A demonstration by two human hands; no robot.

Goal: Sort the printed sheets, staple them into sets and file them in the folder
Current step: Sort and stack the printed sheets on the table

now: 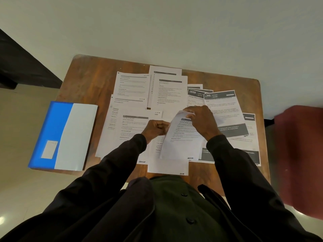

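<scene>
Several printed sheets (166, 92) lie spread over a brown wooden table (83, 79). I hold one printed sheet (181, 142) lifted above the pile, tilted. My right hand (201, 123) pinches its top edge. My left hand (156, 128) is curled at the sheet's left edge and seems to grip it; what lies inside the fist is hidden. A blue and white folder (64, 135) lies closed at the table's left edge, partly overhanging. No stapler shows.
Sheets with dark header bands (225, 109) cover the right half of the table. A dark red blurred object (300, 154) stands off the table's right side. A dark piece of furniture (22, 65) sits at the far left. My dark jacket fills the foreground.
</scene>
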